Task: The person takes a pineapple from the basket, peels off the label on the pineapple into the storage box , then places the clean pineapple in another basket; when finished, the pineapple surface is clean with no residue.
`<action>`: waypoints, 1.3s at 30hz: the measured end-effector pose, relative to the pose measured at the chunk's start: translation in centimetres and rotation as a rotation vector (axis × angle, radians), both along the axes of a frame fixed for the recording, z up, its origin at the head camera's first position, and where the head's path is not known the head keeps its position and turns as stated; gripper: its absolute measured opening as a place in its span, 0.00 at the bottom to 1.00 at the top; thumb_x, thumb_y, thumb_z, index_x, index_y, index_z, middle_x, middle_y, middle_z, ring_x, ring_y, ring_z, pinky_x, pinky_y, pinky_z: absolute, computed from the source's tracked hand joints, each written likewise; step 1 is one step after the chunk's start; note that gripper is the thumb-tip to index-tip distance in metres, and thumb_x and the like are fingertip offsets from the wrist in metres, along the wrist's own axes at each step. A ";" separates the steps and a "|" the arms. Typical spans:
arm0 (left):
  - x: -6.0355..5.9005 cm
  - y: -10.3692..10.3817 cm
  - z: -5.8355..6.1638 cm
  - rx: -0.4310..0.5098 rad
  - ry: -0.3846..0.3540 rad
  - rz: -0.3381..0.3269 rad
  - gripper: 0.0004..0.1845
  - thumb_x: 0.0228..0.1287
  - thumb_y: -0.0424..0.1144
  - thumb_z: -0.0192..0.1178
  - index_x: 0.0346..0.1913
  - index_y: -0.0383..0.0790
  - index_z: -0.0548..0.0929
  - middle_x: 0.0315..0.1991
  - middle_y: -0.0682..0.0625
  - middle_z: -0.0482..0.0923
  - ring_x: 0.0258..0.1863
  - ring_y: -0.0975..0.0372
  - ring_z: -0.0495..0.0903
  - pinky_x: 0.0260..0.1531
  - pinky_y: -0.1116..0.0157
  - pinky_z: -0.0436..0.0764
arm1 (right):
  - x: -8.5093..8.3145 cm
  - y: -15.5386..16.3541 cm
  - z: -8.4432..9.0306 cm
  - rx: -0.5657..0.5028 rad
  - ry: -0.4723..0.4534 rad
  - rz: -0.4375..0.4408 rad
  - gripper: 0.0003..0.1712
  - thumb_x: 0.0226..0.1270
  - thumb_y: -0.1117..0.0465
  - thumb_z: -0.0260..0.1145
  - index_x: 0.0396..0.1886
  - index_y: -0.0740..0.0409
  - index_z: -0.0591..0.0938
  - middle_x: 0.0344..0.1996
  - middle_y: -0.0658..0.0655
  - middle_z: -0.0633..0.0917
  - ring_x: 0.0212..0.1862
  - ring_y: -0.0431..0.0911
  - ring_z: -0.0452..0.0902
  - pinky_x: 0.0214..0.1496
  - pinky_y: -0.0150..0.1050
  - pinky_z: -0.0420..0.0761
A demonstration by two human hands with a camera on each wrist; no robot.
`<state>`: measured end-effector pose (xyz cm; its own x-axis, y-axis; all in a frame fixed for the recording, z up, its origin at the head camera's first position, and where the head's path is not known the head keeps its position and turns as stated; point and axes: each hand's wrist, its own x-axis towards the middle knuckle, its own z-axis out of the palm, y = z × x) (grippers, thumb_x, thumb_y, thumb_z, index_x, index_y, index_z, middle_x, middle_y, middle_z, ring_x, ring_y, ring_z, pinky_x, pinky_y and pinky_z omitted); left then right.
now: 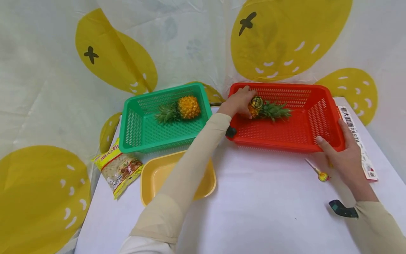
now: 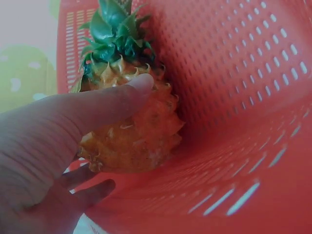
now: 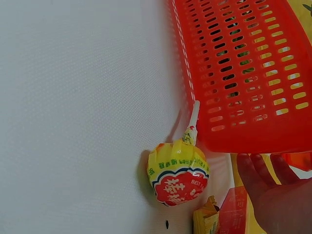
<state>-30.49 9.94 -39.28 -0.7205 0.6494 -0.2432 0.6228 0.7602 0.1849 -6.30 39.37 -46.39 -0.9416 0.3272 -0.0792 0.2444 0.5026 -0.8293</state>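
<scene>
Inside the red basket [image 1: 285,128], my left hand [image 1: 240,101] grips a small pineapple [image 2: 139,134] near the left end. In the left wrist view its thumb [image 2: 119,100] lies across the fruit and the other fingers go beneath it. The pineapple's green crown [image 1: 275,110] points right, and a round dark label [image 1: 256,102] shows on it. My right hand [image 1: 346,160] holds the basket's near right corner, thumb at the front rim and fingers along the outer right side. A lollipop [image 3: 178,174] in a yellow and red wrapper lies just in front of that corner.
Left of the red basket stands a green basket [image 1: 149,132] with another pineapple [image 1: 189,107]. A yellow bin [image 1: 146,181] sits before it, beside a noodle bag [image 1: 122,170]. A pasta box [image 1: 358,141] lies at the right. A patterned curtain [image 1: 190,38] hangs behind.
</scene>
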 end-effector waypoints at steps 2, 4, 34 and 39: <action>0.1 0.4 0.0 -0.021 -0.006 0.009 0.50 0.64 0.54 0.75 0.83 0.47 0.60 0.81 0.44 0.51 0.78 0.53 0.54 0.69 0.64 0.67 | 0.1 0.1 0.1 -0.001 -0.001 -0.003 0.54 0.74 0.39 0.67 0.84 0.17 0.40 0.85 0.51 0.52 0.82 0.62 0.47 0.35 0.17 0.71; 0.2 0.7 0.0 -0.030 -0.017 0.016 0.51 0.65 0.53 0.75 0.84 0.47 0.58 0.83 0.44 0.46 0.79 0.52 0.52 0.70 0.64 0.66 | 0.3 0.1 0.2 0.000 -0.003 -0.007 0.54 0.74 0.39 0.67 0.84 0.17 0.40 0.85 0.51 0.52 0.82 0.62 0.47 0.35 0.17 0.71; 1.3 -1.8 1.5 0.188 0.046 -0.106 0.43 0.59 0.60 0.73 0.71 0.41 0.70 0.61 0.50 0.73 0.58 0.60 0.68 0.57 0.65 0.62 | 0.3 0.0 0.5 -0.001 -0.018 0.011 0.53 0.76 0.40 0.66 0.84 0.17 0.39 0.85 0.52 0.51 0.82 0.63 0.45 0.33 0.17 0.72; 2.5 -2.9 3.0 0.227 0.016 -0.095 0.45 0.59 0.59 0.74 0.73 0.42 0.68 0.65 0.49 0.70 0.62 0.59 0.67 0.61 0.66 0.63 | 0.2 0.0 0.6 -0.010 -0.026 0.015 0.53 0.76 0.40 0.65 0.84 0.17 0.39 0.85 0.52 0.50 0.82 0.63 0.44 0.33 0.17 0.71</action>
